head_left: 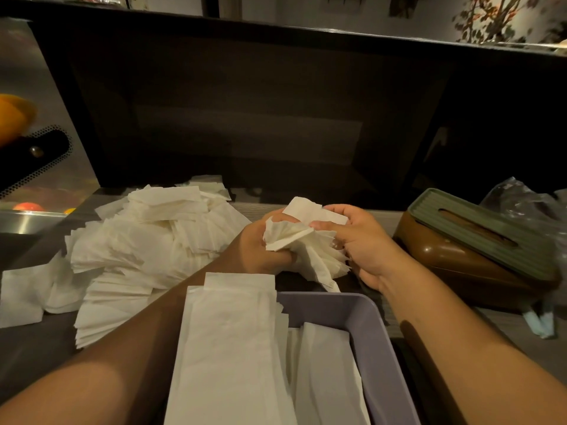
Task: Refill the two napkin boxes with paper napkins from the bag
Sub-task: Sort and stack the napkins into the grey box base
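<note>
Partly hidden: napkin bunch [302, 242] behind fingers [322, 224].

A bunch of white napkins [302, 240] is fanned out and crumpled. A loose napkin heap [147, 240] spreads at left. The open purple box [365, 320] holds flat napkins; the brown box [472, 256], green-lidded, lies at right beside a clear bag [527, 204].

A single wide-angle head camera looks forward and down from close above the surface [429, 317], both forearms reaching in from the bottom edge toward a dark wall panel [245, 118] ahead.
</note>
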Motion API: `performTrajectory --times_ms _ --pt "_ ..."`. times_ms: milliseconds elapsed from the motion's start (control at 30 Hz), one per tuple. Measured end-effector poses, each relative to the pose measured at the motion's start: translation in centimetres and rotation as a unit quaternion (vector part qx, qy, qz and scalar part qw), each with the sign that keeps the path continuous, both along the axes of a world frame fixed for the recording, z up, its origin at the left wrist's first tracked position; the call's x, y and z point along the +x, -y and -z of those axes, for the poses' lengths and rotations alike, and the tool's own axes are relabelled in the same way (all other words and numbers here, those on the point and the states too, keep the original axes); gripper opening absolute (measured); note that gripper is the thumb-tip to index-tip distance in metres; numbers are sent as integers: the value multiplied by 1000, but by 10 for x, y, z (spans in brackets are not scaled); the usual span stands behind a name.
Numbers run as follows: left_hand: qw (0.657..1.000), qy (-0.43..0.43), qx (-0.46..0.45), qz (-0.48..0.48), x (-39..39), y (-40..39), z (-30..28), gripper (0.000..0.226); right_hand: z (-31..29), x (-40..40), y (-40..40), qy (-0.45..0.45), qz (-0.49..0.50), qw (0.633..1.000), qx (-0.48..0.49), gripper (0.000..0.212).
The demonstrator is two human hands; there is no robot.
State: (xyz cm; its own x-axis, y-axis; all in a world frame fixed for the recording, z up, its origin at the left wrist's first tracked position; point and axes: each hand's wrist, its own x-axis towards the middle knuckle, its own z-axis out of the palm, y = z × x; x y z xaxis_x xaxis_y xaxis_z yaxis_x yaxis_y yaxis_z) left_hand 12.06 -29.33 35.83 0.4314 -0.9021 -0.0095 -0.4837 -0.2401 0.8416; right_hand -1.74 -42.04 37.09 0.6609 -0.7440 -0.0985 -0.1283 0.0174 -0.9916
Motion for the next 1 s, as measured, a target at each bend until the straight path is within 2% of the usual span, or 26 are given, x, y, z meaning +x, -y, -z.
performTrajectory --times_ms 167,267,333,467,533,667,800,1000 --pt "999 -31 -14 9 0 -2 0 37 1 -2 -2 -17 -44 999 -26 15" --pt "996 -44 -75 -22 0 -5 5 40 0 -2 4 21 52 994 -99 12" --pt "995 -68 -64 -33 3 -4 6 41 -3 -4 12 39 110 979 -167 13" --pt "991 -114 -51 -45 7 -3 8 47 0 -8 18 15 63 987 -150 11" --pt "990 -120 -51 -50 7 -3 10 55 4 -7 15 -30 29 982 -182 12" --pt "990 -103 -77 -56 3 -1 9 43 7 -6 13 -83 -14 971 -224 30" --pt "992 -56 -103 -39 -2 -4 9 43 3 -9 15 -44 38 970 -234 19" --pt "992 -41 -118 -13 1 -6 9 44 -4 -14 12 -14 100 930 -353 21"
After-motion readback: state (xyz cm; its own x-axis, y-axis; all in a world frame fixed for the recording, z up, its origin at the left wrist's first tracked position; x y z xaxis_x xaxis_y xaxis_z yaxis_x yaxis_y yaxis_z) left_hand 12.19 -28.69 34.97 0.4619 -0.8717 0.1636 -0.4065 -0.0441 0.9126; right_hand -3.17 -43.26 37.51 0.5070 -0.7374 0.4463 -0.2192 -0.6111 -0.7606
